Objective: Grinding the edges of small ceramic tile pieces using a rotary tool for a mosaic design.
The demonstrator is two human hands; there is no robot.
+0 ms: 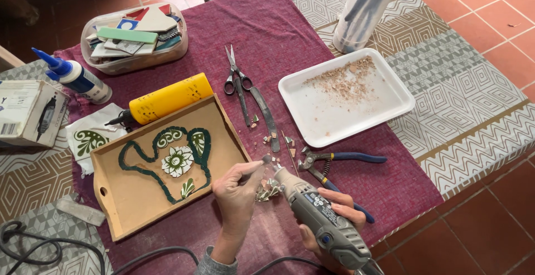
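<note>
My right hand (334, 211) grips a grey rotary tool (317, 213), its tip pointing up-left. My left hand (237, 188) pinches a small dark tile piece (267, 158) right at the tool's tip. Under them lie several patterned tile fragments (267, 190) on the maroon cloth (290, 40). To the left sits a wooden tray (134, 197) holding a mosaic (177, 160) with a dark green outline and white flower tiles.
Blue-handled nippers (334, 163), scissors (234, 74) and a metal tool (266, 116) lie on the cloth. A white tray (334, 119) of crumbs, a yellow bottle (167, 99), a glue bottle (78, 78), a tub of tiles (134, 38), a box (28, 113), a clear cylinder (365, 10).
</note>
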